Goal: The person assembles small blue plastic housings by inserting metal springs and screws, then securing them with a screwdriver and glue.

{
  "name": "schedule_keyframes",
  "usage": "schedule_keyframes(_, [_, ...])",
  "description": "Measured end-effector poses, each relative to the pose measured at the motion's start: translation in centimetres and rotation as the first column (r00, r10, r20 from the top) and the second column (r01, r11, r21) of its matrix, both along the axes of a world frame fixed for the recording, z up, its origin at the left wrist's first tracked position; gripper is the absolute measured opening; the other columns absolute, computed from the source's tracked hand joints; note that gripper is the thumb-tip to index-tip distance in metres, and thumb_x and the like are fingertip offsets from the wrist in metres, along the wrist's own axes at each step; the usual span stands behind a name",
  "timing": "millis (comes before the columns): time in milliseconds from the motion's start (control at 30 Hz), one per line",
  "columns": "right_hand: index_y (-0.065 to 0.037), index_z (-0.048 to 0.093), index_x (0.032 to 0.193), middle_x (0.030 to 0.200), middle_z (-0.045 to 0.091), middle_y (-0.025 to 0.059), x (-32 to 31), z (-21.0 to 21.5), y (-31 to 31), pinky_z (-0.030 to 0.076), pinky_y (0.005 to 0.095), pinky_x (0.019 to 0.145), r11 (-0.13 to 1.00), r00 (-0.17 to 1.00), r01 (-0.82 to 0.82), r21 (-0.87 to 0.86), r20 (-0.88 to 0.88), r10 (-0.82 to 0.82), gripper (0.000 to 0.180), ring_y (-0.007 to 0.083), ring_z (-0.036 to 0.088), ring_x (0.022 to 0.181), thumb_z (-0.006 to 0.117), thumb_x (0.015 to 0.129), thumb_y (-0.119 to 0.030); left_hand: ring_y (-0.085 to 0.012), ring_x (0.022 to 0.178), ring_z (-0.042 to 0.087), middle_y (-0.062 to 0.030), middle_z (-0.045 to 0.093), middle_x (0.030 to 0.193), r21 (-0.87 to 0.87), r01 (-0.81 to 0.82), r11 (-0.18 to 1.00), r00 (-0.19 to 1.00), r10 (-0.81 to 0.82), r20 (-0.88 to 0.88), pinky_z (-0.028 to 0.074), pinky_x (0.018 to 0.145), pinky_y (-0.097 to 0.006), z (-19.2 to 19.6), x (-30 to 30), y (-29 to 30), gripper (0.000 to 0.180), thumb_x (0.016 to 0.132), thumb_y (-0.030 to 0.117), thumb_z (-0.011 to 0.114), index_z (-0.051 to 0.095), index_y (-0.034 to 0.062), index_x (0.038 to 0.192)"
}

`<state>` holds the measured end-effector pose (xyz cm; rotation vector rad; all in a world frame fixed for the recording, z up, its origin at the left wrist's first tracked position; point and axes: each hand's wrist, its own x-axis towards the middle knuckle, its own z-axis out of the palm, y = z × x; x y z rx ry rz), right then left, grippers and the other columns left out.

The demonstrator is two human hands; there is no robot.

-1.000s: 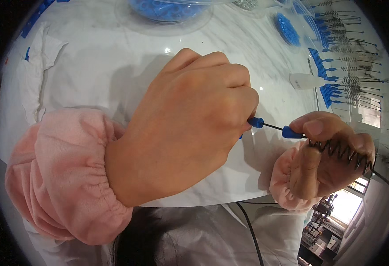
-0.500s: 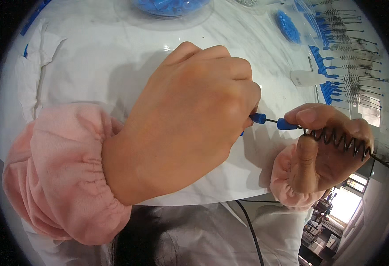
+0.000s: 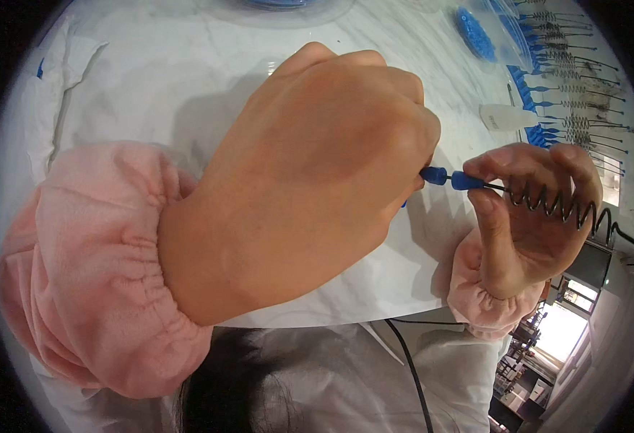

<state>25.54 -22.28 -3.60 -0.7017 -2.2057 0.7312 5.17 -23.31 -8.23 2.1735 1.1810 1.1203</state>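
Observation:
My left hand (image 3: 317, 173) is closed, its back toward me, over the middle of the white table. Its fingertips pinch a small blue cylindrical piece (image 3: 435, 175); most of the fingers are hidden behind the hand. Facing it, my right hand (image 3: 526, 249) grips a blue tapered sleeve (image 3: 467, 180) between thumb and fingertips. A thin black wire runs through the sleeve and spans the short gap to the blue piece. On the other side of the sleeve the wire forms a black spring-like coil (image 3: 564, 209) across my open right palm.
Several coiled wires with blue ends (image 3: 573, 119) lie in a row at the far right. Near them are a clear container with small blue parts (image 3: 476, 35) and a whitish translucent bottle (image 3: 505, 117). Crumpled white tissue (image 3: 46, 108) lies at left. A black cable (image 3: 409, 361) hangs below the table edge.
Both hands have moved slightly up. My right thumb has shifted from the coil onto the blue sleeve, and the gap between the sleeve and the blue cylindrical piece has narrowed.

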Motion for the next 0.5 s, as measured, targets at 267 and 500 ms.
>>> schedule_keyframes(267, [0.005, 0.033, 0.135, 0.100, 0.063, 0.0231, -0.3, -0.3, -0.4, 0.056, 0.0346, 0.079, 1.000, 0.999, -0.006, -0.013, -0.052, 0.005, 0.067, 0.0283, 0.066, 0.088, 0.066, 0.078, 0.017, -0.0222, 0.077, 0.060, -0.0013, 0.062, 0.078, 0.143, -0.006, 0.990, 0.984, -0.019, 0.175, 0.042, 0.072, -0.034, 0.3, 0.1, -0.8, 0.021, 0.064, 0.004, 0.078, 0.063, 0.0090, 0.078])
schedule_keyframes(500, [0.005, 0.034, 0.135, 0.098, 0.064, 0.0231, -0.2, -1.2, -0.4, 0.056, 0.0332, 0.080, 0.992, 0.988, 0.117, -0.036, -0.100, -0.120, 0.065, 0.0285, 0.067, 0.089, 0.064, 0.079, 0.018, -0.0228, 0.076, 0.060, -0.0017, 0.062, 0.077, 0.156, 0.006, 0.988, 0.972, -0.043, 0.231, 0.042, 0.071, -0.034, -1.7, -0.1, 0.9, 0.021, 0.064, 0.004, 0.078, 0.063, 0.0089, 0.079])
